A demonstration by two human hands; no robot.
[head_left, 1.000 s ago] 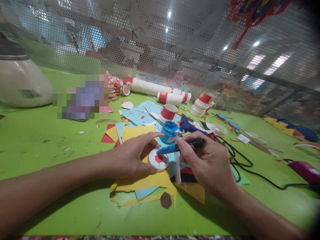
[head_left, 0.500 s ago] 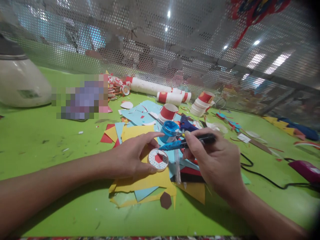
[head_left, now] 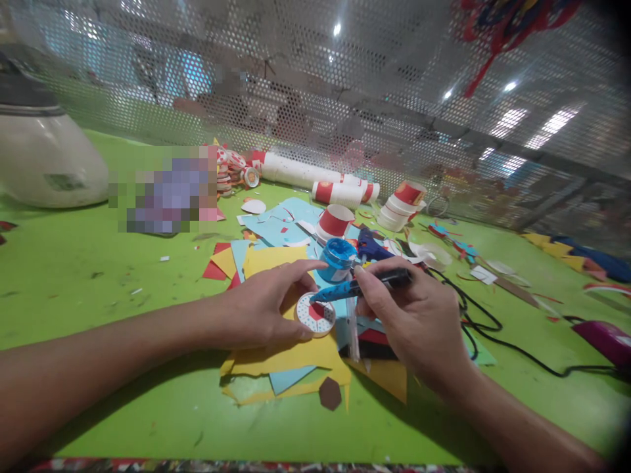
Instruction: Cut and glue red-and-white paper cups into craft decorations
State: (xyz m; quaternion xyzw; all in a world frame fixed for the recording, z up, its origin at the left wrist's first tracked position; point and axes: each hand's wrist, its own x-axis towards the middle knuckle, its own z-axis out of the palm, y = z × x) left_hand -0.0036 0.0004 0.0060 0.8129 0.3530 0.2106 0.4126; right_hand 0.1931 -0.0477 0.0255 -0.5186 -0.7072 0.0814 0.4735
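My left hand (head_left: 266, 305) holds a small round white disc (head_left: 323, 324) between thumb and fingers, over yellow paper. The disc has a red hexagon at its centre, thin dark lines and several small blue dots around it. My right hand (head_left: 419, 315) grips a black marker pen (head_left: 340, 290) whose front end is coated in blue paint. The pen's tip is at the disc's upper edge; whether it touches cannot be made out. Just behind the pen stands an uncapped jar of blue paint (head_left: 338, 261). Yellow paper sheets (head_left: 280, 358) and a brown hexagon (head_left: 330, 393) lie below.
A blue glue gun (head_left: 371, 243), red-and-white paper cups (head_left: 335, 222) and a row of nested cups (head_left: 300, 172) lie behind the jar. Black cable (head_left: 522, 361) runs right toward a magenta device (head_left: 601, 340). A perforated metal screen (head_left: 305, 112) borders the green table (head_left: 148, 407).
My right hand has shifted slightly left, bringing the pen's tip across the disc's upper edge. My left hand keeps the disc in place. The view has shifted a little.
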